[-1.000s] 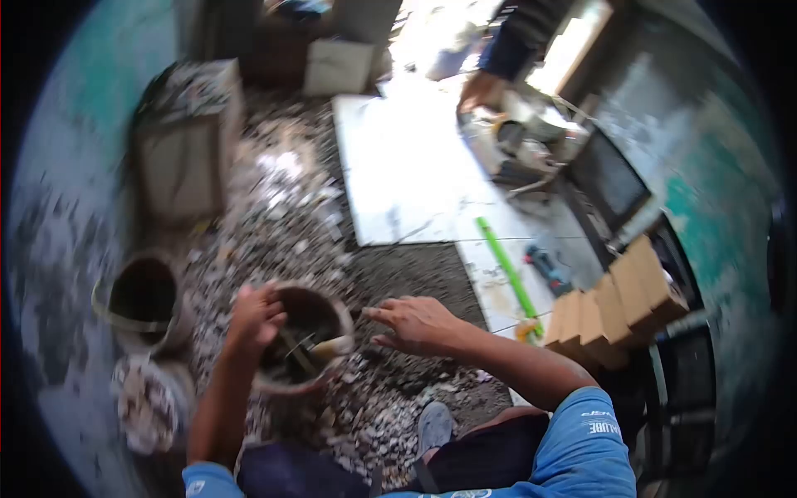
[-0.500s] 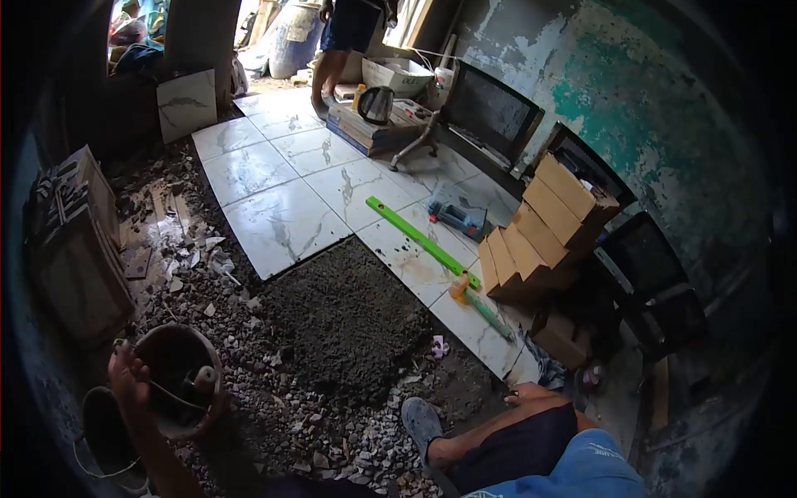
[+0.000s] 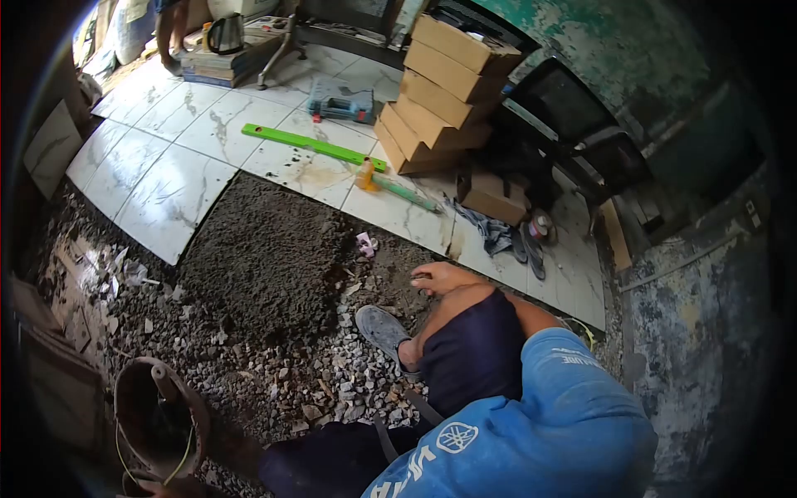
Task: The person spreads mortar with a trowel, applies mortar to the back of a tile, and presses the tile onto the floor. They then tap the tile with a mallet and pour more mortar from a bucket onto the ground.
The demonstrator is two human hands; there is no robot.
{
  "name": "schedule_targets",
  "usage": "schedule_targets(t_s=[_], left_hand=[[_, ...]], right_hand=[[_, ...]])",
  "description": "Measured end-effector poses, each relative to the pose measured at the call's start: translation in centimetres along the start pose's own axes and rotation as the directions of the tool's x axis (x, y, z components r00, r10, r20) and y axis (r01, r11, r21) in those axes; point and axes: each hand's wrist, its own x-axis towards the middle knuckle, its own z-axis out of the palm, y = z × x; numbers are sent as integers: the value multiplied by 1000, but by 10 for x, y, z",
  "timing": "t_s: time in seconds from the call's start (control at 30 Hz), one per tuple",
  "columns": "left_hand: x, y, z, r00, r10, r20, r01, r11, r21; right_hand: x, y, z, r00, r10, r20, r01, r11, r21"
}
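Observation:
My right hand (image 3: 433, 279) hangs over my bent knee, fingers loosely stretched out and apart, with nothing visible held in it. Below it are a grey shoe (image 3: 382, 327) and loose gravel (image 3: 349, 390). Just beyond lies a bed of dark, damp mortar (image 3: 266, 249) with a small crumpled pink-white scrap (image 3: 366, 244) at its right edge. My left hand cannot be made out; the lower left, by a bucket (image 3: 133, 373) with a pale-ended handle (image 3: 163, 382) in it, is dark.
White marbled tiles (image 3: 166, 195) border the mortar. On them lie a green spirit level (image 3: 311, 146), an orange-headed mallet (image 3: 365, 175), a blue tool case (image 3: 342, 101) and stacked cardboard boxes (image 3: 452, 79). Another person's legs (image 3: 172, 37) stand at the back left, near a kettle (image 3: 225, 35).
My view has swung right and down, so the tiles and tools sit farther left and higher. My left hand, earlier raised by the bucket, no longer shows clearly. My right hand stays at the knee.

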Motion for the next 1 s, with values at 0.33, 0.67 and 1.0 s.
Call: schedule_targets(t_s=[0.33, 0.67, 1.0], left_hand=[[65, 71, -46, 912, 410, 32, -199, 509, -838], [-99, 9, -125, 296, 579, 759, 772, 322, -547], [-86, 48, -328, 314, -290, 904, 827, 551, -111]], right_hand=[[23, -62, 27, 955, -294, 34, 296, 942, -155], [80, -86, -8, 967, -137, 213, 186, 956, -228], [187, -487, 73, 459, -710, 534, 848, 171, -502]])
